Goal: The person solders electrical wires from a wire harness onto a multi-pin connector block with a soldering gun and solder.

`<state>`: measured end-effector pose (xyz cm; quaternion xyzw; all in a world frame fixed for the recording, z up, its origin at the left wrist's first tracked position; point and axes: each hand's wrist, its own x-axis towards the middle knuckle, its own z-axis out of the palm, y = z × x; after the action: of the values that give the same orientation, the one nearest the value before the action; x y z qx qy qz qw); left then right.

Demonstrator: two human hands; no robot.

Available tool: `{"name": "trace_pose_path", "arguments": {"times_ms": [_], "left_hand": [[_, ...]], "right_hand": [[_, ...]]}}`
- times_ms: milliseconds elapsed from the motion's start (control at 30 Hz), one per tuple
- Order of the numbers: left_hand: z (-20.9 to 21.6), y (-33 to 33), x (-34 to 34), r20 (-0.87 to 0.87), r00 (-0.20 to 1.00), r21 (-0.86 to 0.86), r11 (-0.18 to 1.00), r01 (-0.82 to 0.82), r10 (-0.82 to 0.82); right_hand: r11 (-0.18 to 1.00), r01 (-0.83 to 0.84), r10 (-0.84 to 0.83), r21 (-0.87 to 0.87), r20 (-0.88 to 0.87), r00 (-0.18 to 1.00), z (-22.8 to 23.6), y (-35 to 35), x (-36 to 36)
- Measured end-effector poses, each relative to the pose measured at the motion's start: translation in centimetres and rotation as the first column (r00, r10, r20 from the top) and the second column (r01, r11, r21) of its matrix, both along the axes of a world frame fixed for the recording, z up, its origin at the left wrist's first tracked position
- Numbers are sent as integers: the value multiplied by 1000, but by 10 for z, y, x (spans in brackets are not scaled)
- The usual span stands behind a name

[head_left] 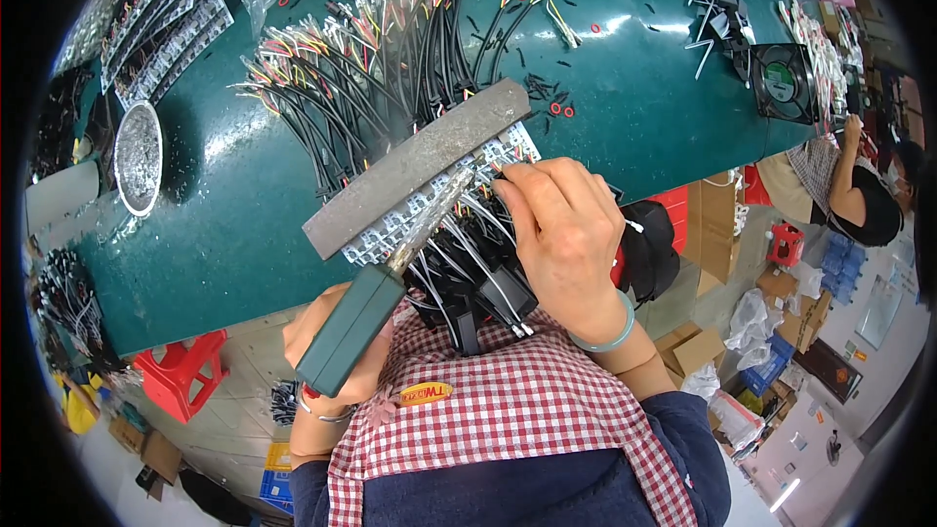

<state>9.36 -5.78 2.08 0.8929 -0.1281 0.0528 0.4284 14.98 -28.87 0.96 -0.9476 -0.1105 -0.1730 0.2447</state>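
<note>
Left hand (366, 371) round the soldering iron (353, 324), right hand (571, 234) down at the board strip (379, 236)

So, left to right on my green table (625, 88): far left there's a stack of small circuit boards (185, 44), then nearer me a bowl (119, 158) with silvery bits in it. A red stool (183, 371) is on the floor by the near edge.

Next up, my left hand, wrapped snugly round the iron's green handle. Its crusty metal shaft angles far and right across the board strip; can't tell if the tip is touching anything. The strip runs along the near side of a grey bar (420, 166), both slanting up to the far right. Black cables (337, 107) fan out on the far side, and more wires and black boxes (503, 288) hang down on the near side, right up against my checked apron (488, 420).

My right thumb and index are nearly together at the strip's right end, just beside the iron's tip; can't tell if they're pinching a wire. Further right: loose red rings (556, 108), then a black fan (784, 81).
</note>
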Motion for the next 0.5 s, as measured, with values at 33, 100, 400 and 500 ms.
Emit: {"name": "trace_pose_path", "arguments": {"times_ms": [33,100,400,500], "left_hand": [[0,0,0,6,1000,-2,1000,9,-9],[-1,0,1,13,1000,-5,1000,18,-18],[-3,-1,4,-72,994,-95,992,77,-84],[-5,0,3,-89,992,-141,987,72,-85]], "right_hand": [[1000,6,-6,-1,1,1000,0,0,0],[1000,12,-12,-2,3,1000,0,1,0],[1000,3,-3,-26,5,1000,0,3,-1],[1000,4,-4,-27,8,1000,-1,3,-1]]}}
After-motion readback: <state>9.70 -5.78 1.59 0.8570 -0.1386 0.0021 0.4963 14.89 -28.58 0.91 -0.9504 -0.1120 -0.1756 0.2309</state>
